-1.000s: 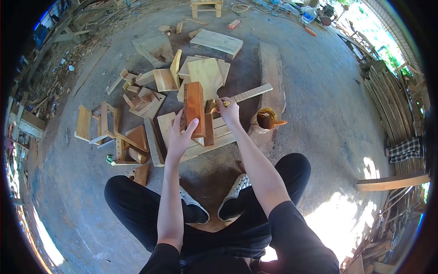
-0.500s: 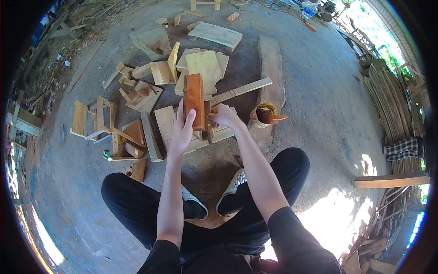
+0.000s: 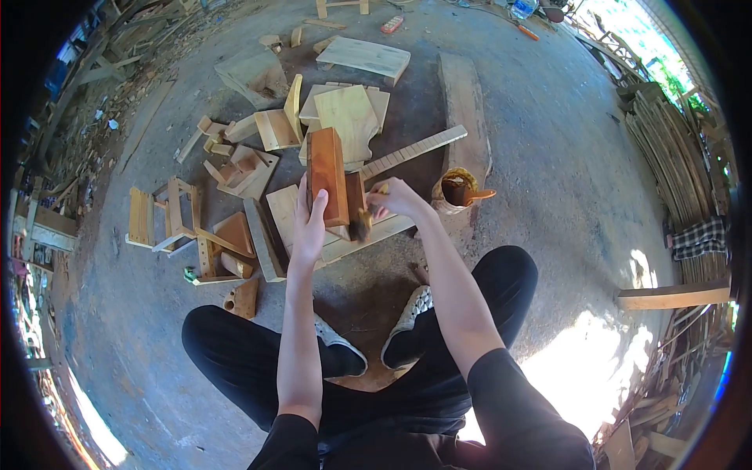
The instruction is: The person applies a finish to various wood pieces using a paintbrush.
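Okay, brush (image 3: pixel 360 226) has shifted down to the near end of the brown wooden block (image 3: pixel 329 180), so any contact is probably at that end now. Block is at frame center, raised over the boards (image 3: pixel 354 246). Left hand (image 3: pixel 309 235) grip is closed on its side, thumb across the face. Right hand (image 3: pixel 399 197) grip is nearly shut on the brush, handle mostly hidden. Bristles blurred; can't tell if they touch. Tub (image 3: pixel 446 205) right of center, contents unclear.

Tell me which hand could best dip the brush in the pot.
Probably the right hand: it holds the brush and is nearer the pot. The left hand is holding the wood.
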